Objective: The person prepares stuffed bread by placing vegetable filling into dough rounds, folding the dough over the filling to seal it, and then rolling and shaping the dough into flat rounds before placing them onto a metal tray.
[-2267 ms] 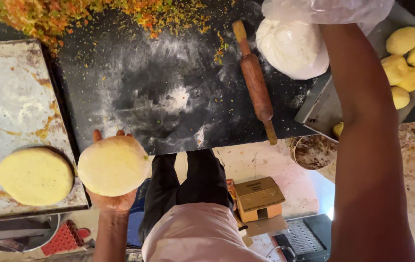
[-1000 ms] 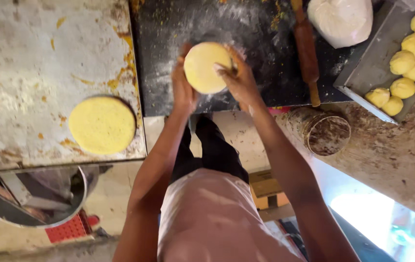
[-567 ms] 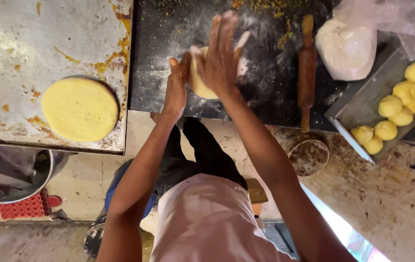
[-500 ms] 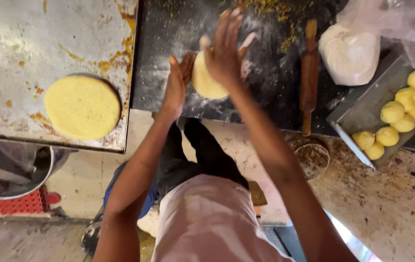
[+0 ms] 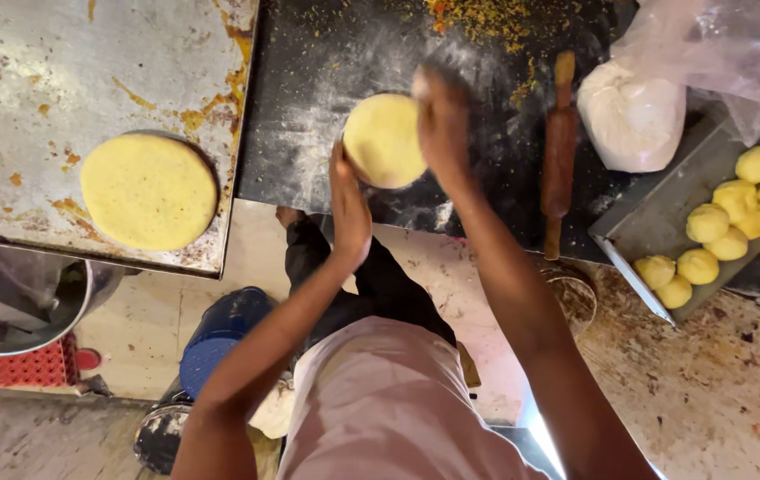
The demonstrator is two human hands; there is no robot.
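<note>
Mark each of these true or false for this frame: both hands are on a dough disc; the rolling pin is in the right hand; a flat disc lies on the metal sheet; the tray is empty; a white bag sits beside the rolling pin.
1. Both hands are on a dough disc. True: the left hand and right hand press the dough disc between them above the black slab.
2. The rolling pin is in the right hand. False: the rolling pin lies untouched on the slab.
3. A flat disc lies on the metal sheet. True: the flat disc rests on the metal sheet.
4. The tray is empty. False: the tray holds yellow dough balls.
5. A white bag sits beside the rolling pin. True: the white bag is just to its right.
</note>
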